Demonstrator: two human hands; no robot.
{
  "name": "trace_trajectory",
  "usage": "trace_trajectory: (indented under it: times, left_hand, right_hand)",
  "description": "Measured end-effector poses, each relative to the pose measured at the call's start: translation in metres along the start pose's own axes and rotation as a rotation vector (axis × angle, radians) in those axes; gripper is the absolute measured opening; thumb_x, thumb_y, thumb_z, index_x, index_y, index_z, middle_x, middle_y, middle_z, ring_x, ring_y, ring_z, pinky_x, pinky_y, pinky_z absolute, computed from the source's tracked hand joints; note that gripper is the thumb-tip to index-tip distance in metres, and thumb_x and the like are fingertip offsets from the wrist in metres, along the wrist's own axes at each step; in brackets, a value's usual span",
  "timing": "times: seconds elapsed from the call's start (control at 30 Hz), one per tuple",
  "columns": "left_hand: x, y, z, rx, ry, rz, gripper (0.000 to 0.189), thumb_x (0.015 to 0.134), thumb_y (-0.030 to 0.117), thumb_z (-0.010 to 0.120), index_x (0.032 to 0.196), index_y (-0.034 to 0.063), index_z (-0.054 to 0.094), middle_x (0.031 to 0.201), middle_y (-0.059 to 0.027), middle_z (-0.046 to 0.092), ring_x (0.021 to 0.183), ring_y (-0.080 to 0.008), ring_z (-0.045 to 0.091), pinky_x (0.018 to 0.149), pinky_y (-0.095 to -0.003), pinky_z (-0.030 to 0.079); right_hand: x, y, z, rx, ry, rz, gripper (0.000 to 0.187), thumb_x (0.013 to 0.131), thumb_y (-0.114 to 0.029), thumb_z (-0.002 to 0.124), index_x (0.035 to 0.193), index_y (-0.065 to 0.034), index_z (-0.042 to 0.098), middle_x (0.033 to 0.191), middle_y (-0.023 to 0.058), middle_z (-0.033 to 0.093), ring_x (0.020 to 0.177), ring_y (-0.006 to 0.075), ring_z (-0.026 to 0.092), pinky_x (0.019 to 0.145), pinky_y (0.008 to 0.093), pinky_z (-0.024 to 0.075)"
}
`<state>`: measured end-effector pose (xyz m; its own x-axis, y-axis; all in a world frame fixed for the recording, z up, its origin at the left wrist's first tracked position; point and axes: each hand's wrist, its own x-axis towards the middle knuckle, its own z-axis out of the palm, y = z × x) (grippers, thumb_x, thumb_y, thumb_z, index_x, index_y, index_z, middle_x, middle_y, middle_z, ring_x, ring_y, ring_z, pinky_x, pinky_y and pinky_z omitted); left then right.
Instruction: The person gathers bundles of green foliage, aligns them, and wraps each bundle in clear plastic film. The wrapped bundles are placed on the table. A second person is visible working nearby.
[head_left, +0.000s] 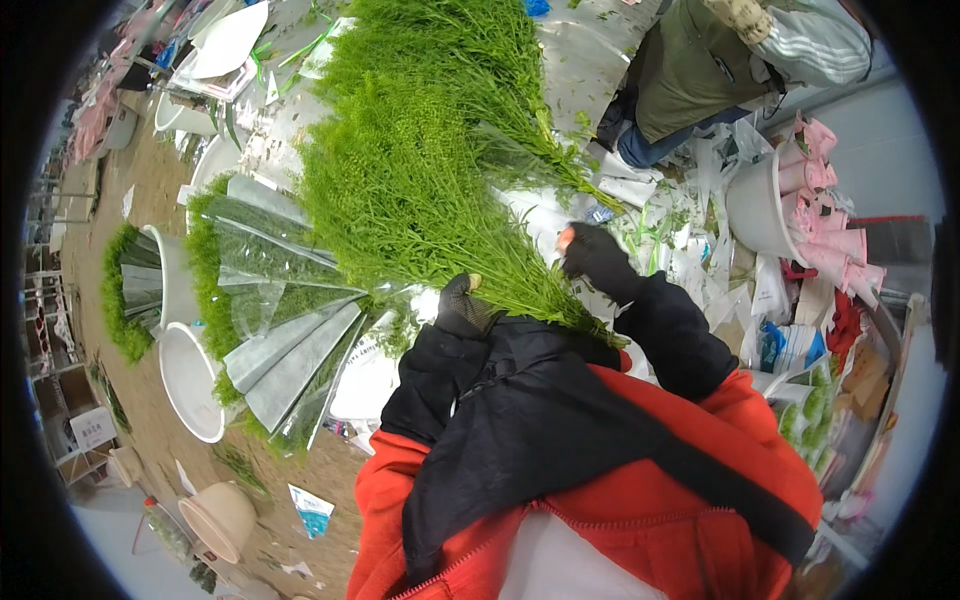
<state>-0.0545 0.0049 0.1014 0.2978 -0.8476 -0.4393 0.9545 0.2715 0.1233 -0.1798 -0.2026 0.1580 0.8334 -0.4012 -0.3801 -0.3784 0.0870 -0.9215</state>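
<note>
A large loose bunch of feathery green foliage (397, 180) lies before me, its stems converging toward the lower right near my waist. My left hand (461, 306), in a dark fingerless glove, grips the near edge of these stems, thumb on top. Beyond the stems, my right hand (600, 259) is in a black glove with its fingers curled; whether it holds anything is hidden. Another heap of the same greenery (450, 45) rests farther back, its stem ends (592, 191) pointing right. Left of my left hand is a bunch wrapped in clear and whitish film (300, 300).
White buckets (193, 382) stand at the left, one holding a wrapped green bunch (135, 292). A bucket of pink-wrapped bundles (761, 202) is at the right. Plastic scraps and cuttings (690, 225) litter the right side. Across the table stands another person (697, 67).
</note>
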Motion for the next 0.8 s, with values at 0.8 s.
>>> trace_trajectory:
  times: [0.8]
  left_hand:
    - [0.022,0.002,-0.021,1.888,-0.179,0.808,0.036,0.084,0.0,0.054,0.12,0.0081,0.05,0.106,-0.0148,0.06,0.096,-0.0231,0.06,0.073,-0.0323,0.05]
  right_hand:
    - [-0.034,-0.023,0.009,-0.792,-0.049,-0.484,0.027,0.08,-0.016,0.059,0.106,-0.0091,0.06,0.089,0.011,0.059,0.08,0.0289,0.058,0.066,0.0381,0.0461]
